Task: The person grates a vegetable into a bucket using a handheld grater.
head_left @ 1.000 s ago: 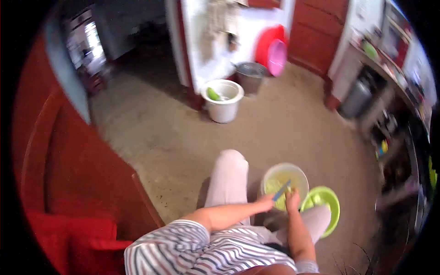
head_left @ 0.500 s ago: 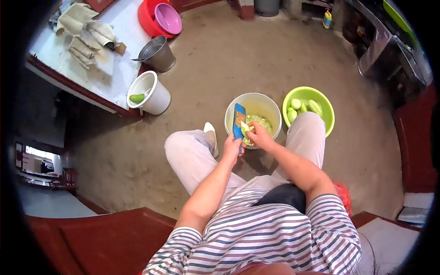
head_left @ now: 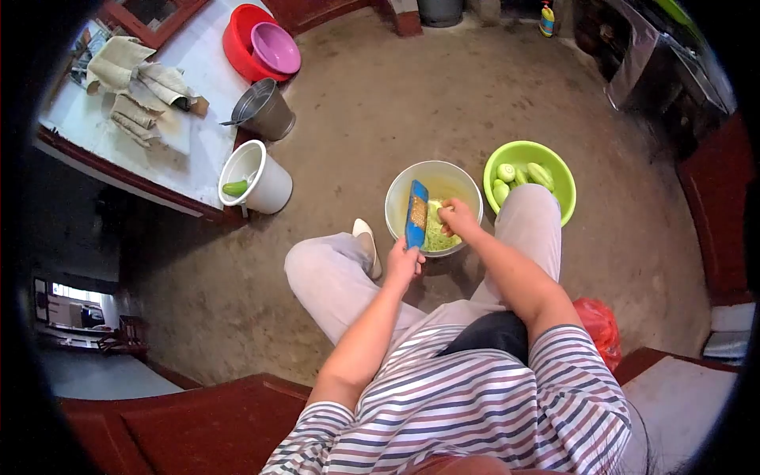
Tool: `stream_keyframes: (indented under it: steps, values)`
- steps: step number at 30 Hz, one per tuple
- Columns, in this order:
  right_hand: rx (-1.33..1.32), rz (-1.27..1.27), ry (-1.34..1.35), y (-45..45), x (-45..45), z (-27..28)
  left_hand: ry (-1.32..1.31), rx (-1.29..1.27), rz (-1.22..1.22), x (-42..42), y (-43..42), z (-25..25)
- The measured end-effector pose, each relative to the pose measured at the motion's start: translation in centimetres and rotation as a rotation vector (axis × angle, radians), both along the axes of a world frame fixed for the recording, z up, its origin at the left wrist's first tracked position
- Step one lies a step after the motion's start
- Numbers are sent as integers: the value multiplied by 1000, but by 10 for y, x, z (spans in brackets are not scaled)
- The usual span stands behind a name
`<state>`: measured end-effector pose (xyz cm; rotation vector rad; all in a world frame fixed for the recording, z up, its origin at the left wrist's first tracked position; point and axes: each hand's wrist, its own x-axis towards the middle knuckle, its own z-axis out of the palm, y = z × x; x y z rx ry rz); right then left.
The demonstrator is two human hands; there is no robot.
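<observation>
Head view: we see the left hand clenched on the blue grater by its lower end, grater slanting over the white bucket. We mark the right hand as pinching a pale green piece just beside it. Shreds in bucket; green basin with vegetables nearby.

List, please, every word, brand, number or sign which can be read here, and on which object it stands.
No text can be read.
Yellow bottle: any print is too small to read.
Blue grater in the left hand: no lettering can be made out.
</observation>
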<state>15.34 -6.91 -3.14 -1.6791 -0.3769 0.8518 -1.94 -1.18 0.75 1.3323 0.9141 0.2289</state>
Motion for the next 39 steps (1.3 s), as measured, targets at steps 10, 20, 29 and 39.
stream_keyframes:
  steps: [10, 20, 29, 39]
  values:
    - [26, 302, -226, -2, -40, 12, 52, -29, 66, -3, 9, 0]
    - [-157, -32, -264, 3, 4, -18, 42, 38, -91, -2, -3, -7]
    - [13, 370, -649, -6, -32, 25, 32, 11, 40, -3, 16, -6]
    - [-183, 105, -736, 3, -10, -3, 33, 14, -73, -4, 2, -4]
